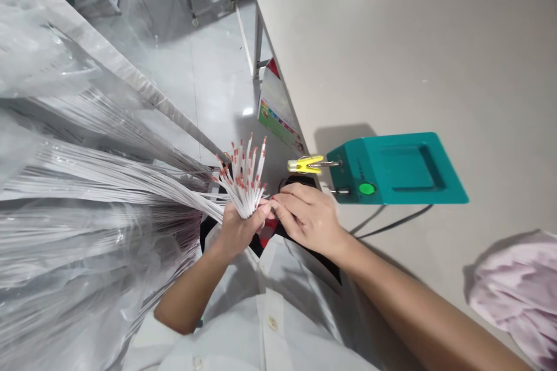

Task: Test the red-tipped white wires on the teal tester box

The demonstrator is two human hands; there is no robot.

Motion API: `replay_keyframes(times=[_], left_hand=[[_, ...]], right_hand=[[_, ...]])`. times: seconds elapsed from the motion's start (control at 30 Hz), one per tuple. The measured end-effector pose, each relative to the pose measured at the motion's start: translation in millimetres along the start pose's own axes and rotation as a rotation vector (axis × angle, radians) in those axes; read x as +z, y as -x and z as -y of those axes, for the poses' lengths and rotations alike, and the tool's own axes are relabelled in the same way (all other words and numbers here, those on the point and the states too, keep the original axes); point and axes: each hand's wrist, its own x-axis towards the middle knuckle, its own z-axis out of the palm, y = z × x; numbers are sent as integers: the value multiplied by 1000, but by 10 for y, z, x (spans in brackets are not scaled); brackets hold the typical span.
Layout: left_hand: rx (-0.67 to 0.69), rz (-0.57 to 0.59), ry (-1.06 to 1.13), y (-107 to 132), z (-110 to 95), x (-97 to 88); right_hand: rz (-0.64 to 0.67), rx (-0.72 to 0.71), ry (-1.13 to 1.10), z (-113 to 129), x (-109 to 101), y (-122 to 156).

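My left hand (238,231) is wrapped around a bundle of white wires (243,194). Their reddish, copper-coloured ends fan out above the fist, and the lengths trail away to the left. Fingertips meet where my right hand (310,215) pinches close against the left thumb; whatever lies in that pinch is hidden. Just beyond my right hand, a yellow clip (305,164) sticks out from the side of a green device (400,169), which has a round green button and a recessed top.
The green device stands on a pale table (418,58), its black cable (395,223) running off below. A pink cloth (520,295) lies at the right. More white wires under clear plastic (87,232) fill the left side, beside a slanting rail (143,87). A printed box (278,113) is below the table edge.
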Motion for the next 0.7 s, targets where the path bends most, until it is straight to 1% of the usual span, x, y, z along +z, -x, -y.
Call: replay_keyframes(times=[0.07, 0.13, 0.2, 0.27, 0.3, 0.33, 0.4, 0.43, 0.47, 0.5, 0.53, 0.6, 0.67, 0.7], left_hand=[[-15, -9, -23, 3, -1, 5], [-29, -29, -8, 6, 2, 14], [-35, -66, 15, 4, 0, 20], [-29, -101, 11, -11, -5, 16], [-20, -113, -5, -23, -9, 10], [-11, -118, -32, -36, -14, 1], [16, -114, -126, -55, -32, -20], [35, -101, -209, -54, -47, -31], [76, -91, -333, -44, -64, -45], [168, -87, -493, -30, -80, -65], [296, -109, -643, -19, -88, -94], [438, -6, -653, -46, -60, -182], [579, 81, -637, -173, 46, -282], [694, 119, -719, -260, 123, -324]], right_hand=[[40, -109, 113, -32, -25, -8], [106, -152, 168, -42, -45, -12], [194, -142, 170, -43, -58, -6], [263, -83, 111, -48, -61, 1], [256, -28, 61, -54, -58, 0], [219, 41, -2, -60, -55, -7], [86, 198, -155, -58, -49, -36], [15, 262, -236, -43, -48, -53], [-14, 298, -306, -18, -47, -70], [-38, 307, -357, 12, -45, -83], [-34, 303, -390, 38, -39, -93], [-22, 277, -369, 42, -16, -107], [34, 235, -279, -29, -5, -120], [70, 225, -204, -74, -13, -125]])
